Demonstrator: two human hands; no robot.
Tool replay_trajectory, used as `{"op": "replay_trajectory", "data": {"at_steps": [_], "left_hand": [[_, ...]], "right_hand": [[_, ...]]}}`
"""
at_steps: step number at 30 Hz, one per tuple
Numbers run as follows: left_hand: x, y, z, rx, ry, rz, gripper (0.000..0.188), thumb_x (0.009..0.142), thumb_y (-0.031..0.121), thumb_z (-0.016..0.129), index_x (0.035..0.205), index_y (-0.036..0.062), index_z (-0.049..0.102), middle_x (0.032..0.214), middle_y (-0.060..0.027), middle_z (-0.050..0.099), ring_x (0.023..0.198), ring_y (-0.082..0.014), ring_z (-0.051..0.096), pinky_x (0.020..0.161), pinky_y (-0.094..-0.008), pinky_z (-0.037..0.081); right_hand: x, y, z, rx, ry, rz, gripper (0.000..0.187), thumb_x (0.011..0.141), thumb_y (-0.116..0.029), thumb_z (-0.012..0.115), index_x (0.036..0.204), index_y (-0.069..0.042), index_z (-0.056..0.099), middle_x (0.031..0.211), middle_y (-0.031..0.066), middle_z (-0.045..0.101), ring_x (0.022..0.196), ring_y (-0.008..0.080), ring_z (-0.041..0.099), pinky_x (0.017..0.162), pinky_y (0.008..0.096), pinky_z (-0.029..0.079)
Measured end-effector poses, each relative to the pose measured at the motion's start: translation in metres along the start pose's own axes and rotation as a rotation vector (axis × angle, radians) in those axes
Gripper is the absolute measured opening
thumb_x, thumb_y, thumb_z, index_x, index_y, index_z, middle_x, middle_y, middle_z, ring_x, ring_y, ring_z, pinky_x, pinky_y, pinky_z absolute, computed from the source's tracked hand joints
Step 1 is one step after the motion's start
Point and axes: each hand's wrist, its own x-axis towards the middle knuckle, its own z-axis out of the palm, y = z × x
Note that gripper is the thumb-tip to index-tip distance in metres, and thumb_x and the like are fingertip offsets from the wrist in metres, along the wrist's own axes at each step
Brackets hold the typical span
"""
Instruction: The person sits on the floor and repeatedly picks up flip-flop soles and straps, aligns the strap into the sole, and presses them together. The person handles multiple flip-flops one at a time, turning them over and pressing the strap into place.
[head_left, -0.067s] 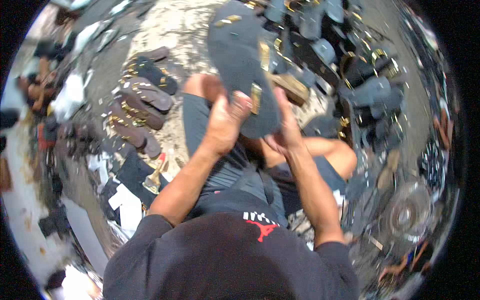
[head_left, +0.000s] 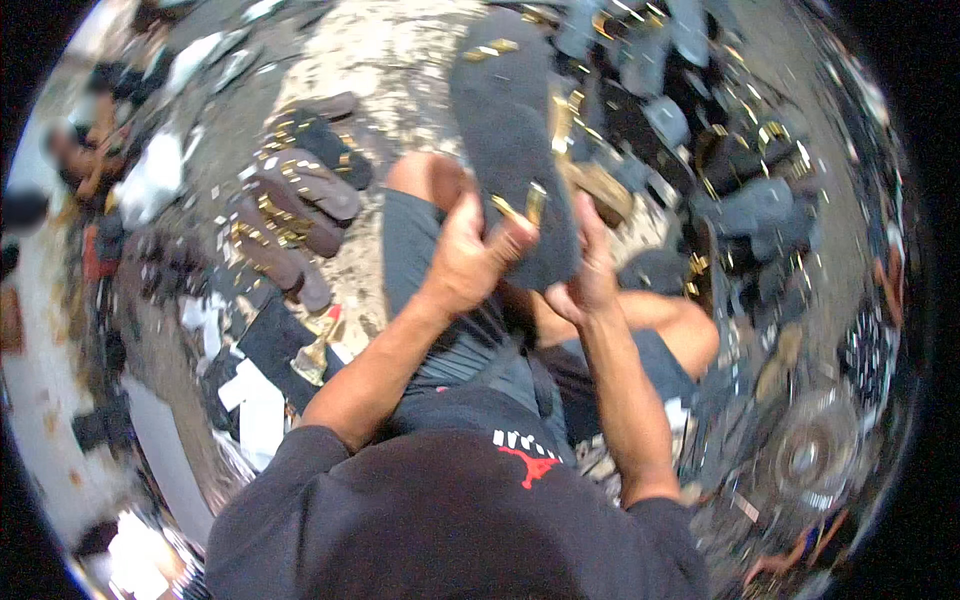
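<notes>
A long dark grey sandal sole [head_left: 515, 130] with gold fittings stands out in front of me, above my crossed legs. My left hand [head_left: 468, 255] grips its near left edge, the thumb over the top beside a gold strip. Along the near right edge, my right hand [head_left: 590, 265] holds it with the thumb low and the fingers partly hidden behind. Motion smears the fittings, so their exact shape cannot be made out.
Brown and black sandals [head_left: 305, 190] lie in a row to the left on a pale, speckled surface. More grey sandals [head_left: 750, 215] are heaped at the right. A brush [head_left: 315, 355] rests by white paper [head_left: 258, 410]. A round transparent fan-like object [head_left: 803, 455] stands at the lower right.
The sole and both hands have shifted slightly right, and the whole view has moved a little the same way. Both hands keep their hold.
</notes>
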Motion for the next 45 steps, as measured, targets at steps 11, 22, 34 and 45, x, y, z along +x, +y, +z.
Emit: {"op": "replay_trajectory", "data": {"at_steps": [11, 22, 34, 45], "left_hand": [[0.188, -0.055, -0.216, -0.398, 0.6, 0.106, 0.05, 0.101, 0.049, 0.049, 0.123, 0.0057, 0.06, 0.117, -0.0133, 0.066, 0.104, -0.0286, 0.064, 0.102, -0.0438, 0.048], [0.107, -0.041, -0.448, 0.582, 1.194, 0.144, 0.051, 0.101, 0.03, 0.06, 0.14, -0.0022, 0.051, 0.134, -0.0185, 0.06, 0.119, -0.0278, 0.059, 0.097, -0.0398, 0.048], [0.136, -0.04, -0.021, 0.051, -0.075, -0.171, 0.074, 0.1, 0.021, 0.064, 0.161, 0.0178, 0.023, 0.158, -0.0252, 0.029, 0.134, -0.033, 0.049, 0.095, -0.0398, 0.058], [0.036, -0.015, 0.008, 0.548, -0.389, 0.119, 0.031, 0.093, 0.012, 0.071, 0.124, 0.0055, 0.066, 0.115, -0.0073, 0.067, 0.112, -0.0186, 0.061, 0.099, -0.0322, 0.047]], "right_hand": [[0.046, -0.017, 0.032, -1.307, -0.009, -0.428, 0.061, 0.09, -0.019, 0.074, 0.141, 0.003, 0.049, 0.135, 0.0211, 0.061, 0.125, 0.0287, 0.06, 0.107, 0.0375, 0.045], [0.102, -0.125, -0.16, -1.81, 0.6, -0.959, 0.037, 0.082, -0.019, 0.074, 0.115, -0.004, 0.067, 0.119, 0.0177, 0.067, 0.117, 0.0389, 0.059, 0.104, 0.0451, 0.044], [0.006, -0.081, -0.1, -1.023, 0.419, -0.34, 0.033, 0.102, -0.022, 0.06, 0.124, 0.002, 0.061, 0.092, 0.0035, 0.067, 0.072, 0.0081, 0.061, 0.062, 0.0263, 0.053], [-0.041, -0.045, -0.061, -0.763, 0.079, -0.256, 0.047, 0.093, -0.026, 0.076, 0.126, 0.003, 0.06, 0.109, 0.0074, 0.069, 0.094, 0.011, 0.064, 0.083, 0.0277, 0.054]]}}
